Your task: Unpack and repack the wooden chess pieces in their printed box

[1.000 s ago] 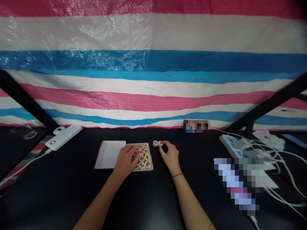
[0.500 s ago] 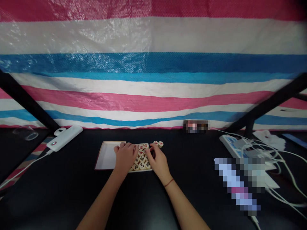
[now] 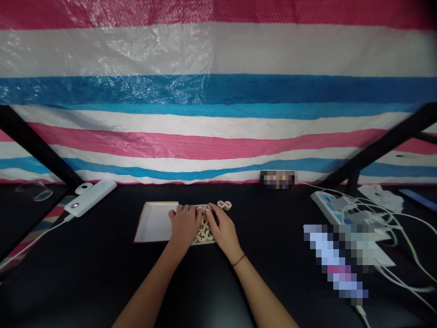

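Note:
An open box (image 3: 196,244) holds rows of round Chinese chess pieces (image 3: 201,236) with red or black characters. My left hand (image 3: 186,223) lies palm down over the left part of the box, fingers stretched forward and fingertips on the pieces; it covers several of them. My right hand (image 3: 223,228) rests at the box's right side, with thumb and index finger apart and touching the pieces at the back right. Two red-marked pieces (image 3: 227,205) stand on the table just behind my right fingers. The white-lined box lid (image 3: 155,223) lies to the left.
On the black table (image 3: 95,269), a white power bank (image 3: 90,198) with a cable lies at left, near a clear cup (image 3: 39,191). A power strip (image 3: 326,207) with tangled white cables and a blurred-out device (image 3: 334,259) occupy the right. Striped sheeting (image 3: 218,125) hangs behind.
My left hand has shifted right over the pieces, nearer my right hand, and covers more of the black-marked ones. My right hand stays about where it was, its fingertips slightly shifted.

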Demonstrator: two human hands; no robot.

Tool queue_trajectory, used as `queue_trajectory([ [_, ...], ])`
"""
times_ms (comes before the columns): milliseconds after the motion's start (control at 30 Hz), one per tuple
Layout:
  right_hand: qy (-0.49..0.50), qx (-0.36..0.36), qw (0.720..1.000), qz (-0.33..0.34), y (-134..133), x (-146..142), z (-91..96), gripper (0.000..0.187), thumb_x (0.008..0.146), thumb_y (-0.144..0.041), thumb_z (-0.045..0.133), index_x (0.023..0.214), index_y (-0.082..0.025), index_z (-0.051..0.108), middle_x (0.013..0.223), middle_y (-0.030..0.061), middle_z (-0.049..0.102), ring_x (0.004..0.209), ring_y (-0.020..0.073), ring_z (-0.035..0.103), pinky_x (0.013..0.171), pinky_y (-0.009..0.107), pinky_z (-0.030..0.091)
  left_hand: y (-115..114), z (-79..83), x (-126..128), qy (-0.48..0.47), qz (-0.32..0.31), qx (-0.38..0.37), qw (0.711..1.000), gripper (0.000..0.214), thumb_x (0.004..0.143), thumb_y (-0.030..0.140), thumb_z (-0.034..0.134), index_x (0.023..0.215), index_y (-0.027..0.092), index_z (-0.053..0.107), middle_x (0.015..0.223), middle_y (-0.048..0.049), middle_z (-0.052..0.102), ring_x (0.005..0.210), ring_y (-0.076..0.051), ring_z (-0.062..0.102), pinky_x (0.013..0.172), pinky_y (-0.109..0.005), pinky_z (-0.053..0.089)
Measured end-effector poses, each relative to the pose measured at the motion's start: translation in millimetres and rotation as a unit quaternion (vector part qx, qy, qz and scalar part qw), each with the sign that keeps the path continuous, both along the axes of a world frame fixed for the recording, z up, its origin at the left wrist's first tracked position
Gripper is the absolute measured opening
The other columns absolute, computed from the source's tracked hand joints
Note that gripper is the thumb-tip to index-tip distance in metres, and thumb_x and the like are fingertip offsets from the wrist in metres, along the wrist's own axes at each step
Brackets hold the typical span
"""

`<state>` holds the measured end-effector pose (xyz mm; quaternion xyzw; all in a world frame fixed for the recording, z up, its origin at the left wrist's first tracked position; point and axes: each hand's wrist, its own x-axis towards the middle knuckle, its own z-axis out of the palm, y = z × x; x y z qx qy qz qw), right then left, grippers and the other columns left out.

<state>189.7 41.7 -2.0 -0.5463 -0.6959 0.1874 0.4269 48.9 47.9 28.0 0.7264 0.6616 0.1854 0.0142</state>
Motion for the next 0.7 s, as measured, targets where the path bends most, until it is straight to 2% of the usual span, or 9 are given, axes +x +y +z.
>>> queue_trajectory([
  [167,0.004,-0.010,1.000,-0.005,0.0,0.5,1.4,0.036,0.095,-0.038,0.044,0.122,-0.020,0.061,0.118,0.0100,0.067,0.106,0.0239,0.063,0.093,0.040,0.050,3.1,-0.9,-0.6,-0.057,0.000,-0.030,0.998,0.020,0.091,0.032,0.051,0.087,0.020,0.066,0.084,-0.0070,0.072,0.091,-0.028,0.061,0.083,-0.046,0.035],
  [300,-0.016,0.049,0.998,-0.020,-2.4,1.5,6.3,0.033,0.094,-0.028,0.041,0.118,-0.020,0.061,0.114,0.0099,0.067,0.107,0.0243,0.060,0.095,0.044,0.046,-0.8,3.0,-3.4,-0.136,-0.011,0.030,0.990,0.018,0.090,0.032,0.053,0.100,0.023,0.065,0.096,-0.0055,0.073,0.093,-0.026,0.062,0.088,-0.045,0.036],
  [400,-0.039,0.094,0.995,0.015,-6.4,1.0,13.1,0.031,0.089,-0.029,0.051,0.118,-0.021,0.060,0.113,0.0088,0.067,0.107,0.0248,0.059,0.092,0.042,0.045,-9.1,9.4,-5.4,-0.231,-0.035,0.026,0.972,0.022,0.090,0.033,0.051,0.104,0.024,0.066,0.099,-0.0039,0.073,0.093,-0.022,0.063,0.088,-0.041,0.042],
  [533,-0.038,0.101,0.993,0.049,-9.7,0.8,20.0,0.024,0.089,-0.029,0.054,0.110,-0.022,0.063,0.101,0.0072,0.069,0.094,0.0226,0.063,0.083,0.038,0.047,-18.0,11.8,-6.2,-0.338,-0.084,-0.021,0.937,0.024,0.090,0.033,0.049,0.103,0.023,0.066,0.095,-0.0028,0.073,0.085,-0.019,0.065,0.079,-0.034,0.050],
  [700,-0.046,0.134,0.988,0.062,-8.3,6.4,20.5,0.024,0.090,-0.029,0.054,0.112,-0.022,0.061,0.101,0.0077,0.069,0.092,0.0224,0.064,0.082,0.038,0.049,-23.4,4.9,-0.2,-0.382,-0.095,-0.015,0.919,0.021,0.089,0.033,0.052,0.101,0.022,0.064,0.095,-0.0032,0.071,0.082,-0.017,0.066,0.078,-0.032,0.052],
])
